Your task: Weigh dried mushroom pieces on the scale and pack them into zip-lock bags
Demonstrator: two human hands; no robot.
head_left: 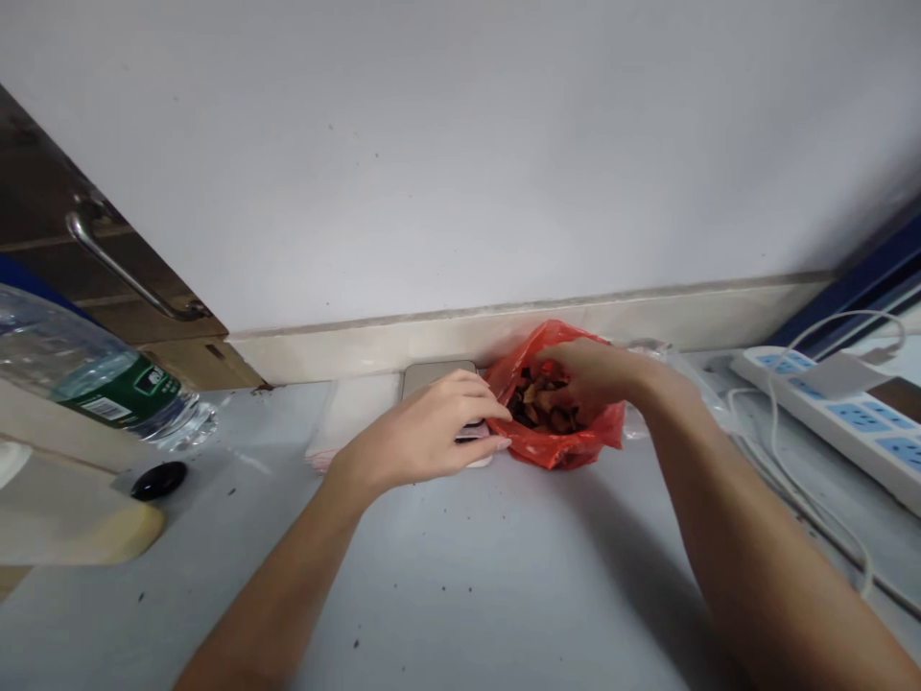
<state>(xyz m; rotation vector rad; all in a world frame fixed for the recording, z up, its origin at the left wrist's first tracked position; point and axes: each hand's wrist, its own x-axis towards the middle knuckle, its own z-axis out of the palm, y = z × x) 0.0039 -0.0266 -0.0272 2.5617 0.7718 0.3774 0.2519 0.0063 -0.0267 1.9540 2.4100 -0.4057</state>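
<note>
A red plastic bag (557, 451) stands with its mouth open near the wall, with dried brown pieces (539, 408) inside. My left hand (424, 427) is closed on the left rim of the bag between thumb and fingers. From the right, my right hand (586, 374) reaches into the bag among the brown pieces. Its fingers curl downward, and what they hold, if anything, is hidden. Beneath my left hand lies a flat beige-grey object (438, 369) with rounded corners, mostly covered. White folded sheets (352, 417), perhaps napkins, lie to its left.
A large clear water bottle (107, 384) with a green label tilts at the left, above a black oval object (159, 480). On the right are a white power strip (849, 422) and white cables (798, 499). A clear plastic bag (669, 369) lies behind my right wrist. A wall (460, 173) closes the back.
</note>
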